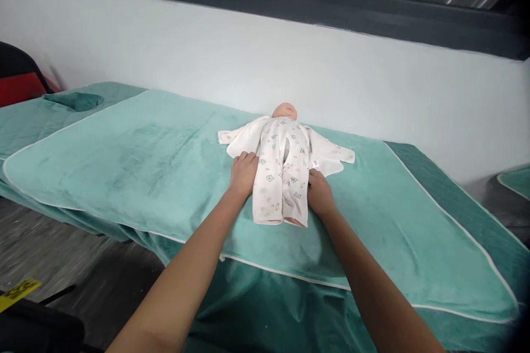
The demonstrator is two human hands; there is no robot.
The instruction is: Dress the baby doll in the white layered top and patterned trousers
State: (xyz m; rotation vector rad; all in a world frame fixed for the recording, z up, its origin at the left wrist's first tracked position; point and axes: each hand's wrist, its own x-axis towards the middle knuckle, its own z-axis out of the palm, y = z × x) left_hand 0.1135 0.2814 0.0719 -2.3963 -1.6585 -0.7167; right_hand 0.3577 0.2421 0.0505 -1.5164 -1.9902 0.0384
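A baby doll (285,111) lies on its back on the bed, its head toward the wall. White printed baby pants (271,176) cover its front and legs, with an opening at the crotch. A white baby shirt (327,155) is spread out beneath, one sleeve out to each side. My left hand (244,172) is closed at the left edge of the pants, its fingertips against the cloth. At the right edge, my right hand (319,190) is closed too, its fingers partly hidden by the fabric. The doll's feet barely show at the leg ends.
A green plush cover (124,160) with white piping lies over the bed. A white wall (186,49) with a dark-framed barred window stands behind. On the left are a face hole (74,101) in the bed and a red and black chair (20,85). A black object with a yellow label (19,293) sits lower left.
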